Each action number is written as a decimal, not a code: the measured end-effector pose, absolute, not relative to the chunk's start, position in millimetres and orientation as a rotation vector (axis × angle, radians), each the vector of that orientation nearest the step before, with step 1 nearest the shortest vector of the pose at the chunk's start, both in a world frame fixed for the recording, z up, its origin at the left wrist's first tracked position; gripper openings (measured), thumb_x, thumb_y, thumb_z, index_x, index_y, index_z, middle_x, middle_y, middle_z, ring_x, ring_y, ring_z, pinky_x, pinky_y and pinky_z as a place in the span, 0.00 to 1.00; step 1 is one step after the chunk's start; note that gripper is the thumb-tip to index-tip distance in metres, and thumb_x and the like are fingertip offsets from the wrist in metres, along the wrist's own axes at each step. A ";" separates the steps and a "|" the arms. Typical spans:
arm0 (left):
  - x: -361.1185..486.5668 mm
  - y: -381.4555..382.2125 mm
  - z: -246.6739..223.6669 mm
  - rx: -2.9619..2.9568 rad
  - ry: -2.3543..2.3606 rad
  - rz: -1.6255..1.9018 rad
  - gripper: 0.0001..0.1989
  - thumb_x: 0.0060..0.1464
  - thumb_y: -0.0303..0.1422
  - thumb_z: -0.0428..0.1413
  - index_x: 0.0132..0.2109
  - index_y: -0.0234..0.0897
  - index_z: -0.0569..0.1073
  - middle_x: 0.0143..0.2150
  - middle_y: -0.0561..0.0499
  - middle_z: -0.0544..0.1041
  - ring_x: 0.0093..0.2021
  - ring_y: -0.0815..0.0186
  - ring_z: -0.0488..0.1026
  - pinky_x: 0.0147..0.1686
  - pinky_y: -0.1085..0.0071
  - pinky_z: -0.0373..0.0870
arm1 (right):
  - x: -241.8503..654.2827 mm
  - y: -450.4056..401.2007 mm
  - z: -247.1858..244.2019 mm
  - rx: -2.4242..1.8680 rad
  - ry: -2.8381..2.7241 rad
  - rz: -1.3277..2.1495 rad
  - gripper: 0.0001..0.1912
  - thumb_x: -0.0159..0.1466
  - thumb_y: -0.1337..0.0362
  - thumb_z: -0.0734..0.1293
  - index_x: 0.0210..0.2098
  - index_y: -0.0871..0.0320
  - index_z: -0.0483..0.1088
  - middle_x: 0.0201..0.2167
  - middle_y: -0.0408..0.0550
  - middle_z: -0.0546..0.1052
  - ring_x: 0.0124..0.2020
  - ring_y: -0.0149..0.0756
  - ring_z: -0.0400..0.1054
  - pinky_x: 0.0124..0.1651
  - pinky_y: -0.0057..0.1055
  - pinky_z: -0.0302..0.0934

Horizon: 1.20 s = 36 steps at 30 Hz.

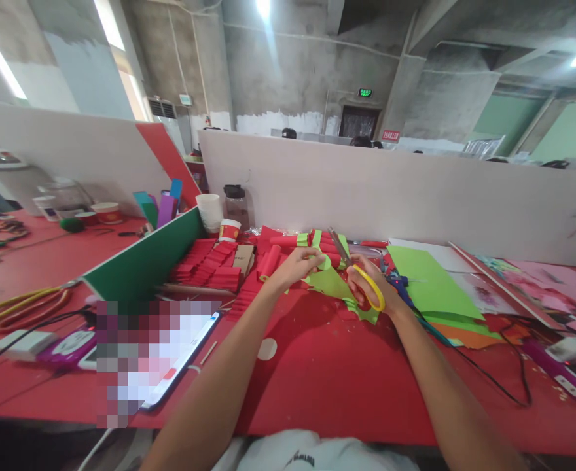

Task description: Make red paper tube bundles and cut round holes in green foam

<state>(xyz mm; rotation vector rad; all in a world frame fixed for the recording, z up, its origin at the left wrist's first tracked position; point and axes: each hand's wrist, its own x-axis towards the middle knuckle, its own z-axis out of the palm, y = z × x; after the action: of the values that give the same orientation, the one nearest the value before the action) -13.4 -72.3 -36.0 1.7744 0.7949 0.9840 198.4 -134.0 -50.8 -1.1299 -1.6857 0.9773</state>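
Between the fingertips of my left hand [298, 267] is a small round green paper piece [325, 263]. My right hand [372, 281] is closed around scissors [372, 289] with yellow and red handles; their dark blades point up and to the left, apart from the round piece. Just below both hands, a jagged green paper scrap [332, 285] lies on the red table [327, 379]. Rolled red paper [270, 263] with green strips lies behind my left hand. A pale paper disc [267, 349] rests on the table nearer to me.
Folded red paper strips [209, 265] and paper cups [210, 212] stand behind a green divider [145, 261]. A tablet [184, 360] lies at the left. Green sheets [432, 278], a blue glue gun [398, 285] and its cable are at the right. A white partition [391, 190] closes the back.
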 end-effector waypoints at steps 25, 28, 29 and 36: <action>-9.0 -55.5 -41.2 1.439 0.672 1.462 0.08 0.50 0.33 0.57 0.38 0.37 0.70 0.26 0.56 0.68 0.23 0.74 0.62 0.24 0.76 0.59 | 230.5 -131.7 -49.6 -1.269 -2.475 0.976 0.23 0.53 0.56 0.74 0.47 0.53 0.74 0.32 0.44 0.77 0.31 0.37 0.69 0.32 0.29 0.61; -9.1 -56.9 -42.4 1.456 0.727 1.415 0.06 0.47 0.29 0.56 0.36 0.36 0.71 0.27 0.55 0.70 0.26 0.73 0.65 0.27 0.75 0.62 | 233.6 -127.3 -57.5 -1.362 -2.477 0.844 0.23 0.52 0.60 0.73 0.48 0.54 0.73 0.32 0.44 0.77 0.31 0.36 0.68 0.30 0.27 0.58; -9.2 -57.8 -42.4 1.470 0.745 1.394 0.06 0.47 0.28 0.56 0.35 0.36 0.72 0.27 0.55 0.70 0.26 0.72 0.66 0.27 0.75 0.62 | 234.1 -125.6 -60.6 -1.392 -2.499 0.816 0.23 0.52 0.62 0.73 0.48 0.54 0.73 0.32 0.44 0.76 0.30 0.35 0.67 0.30 0.26 0.57; -7.2 -69.2 -38.7 1.596 0.729 1.173 0.07 0.48 0.33 0.57 0.34 0.35 0.78 0.30 0.50 0.75 0.31 0.68 0.70 0.33 0.71 0.66 | 235.6 -125.0 -60.8 -1.403 -2.554 0.847 0.18 0.55 0.62 0.71 0.46 0.53 0.77 0.30 0.43 0.78 0.27 0.33 0.68 0.28 0.25 0.57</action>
<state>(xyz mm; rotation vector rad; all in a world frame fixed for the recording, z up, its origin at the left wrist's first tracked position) -7.2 -69.2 -38.7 1.5959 0.7286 1.1732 235.6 -125.0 -60.8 -1.4033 -2.5542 0.8473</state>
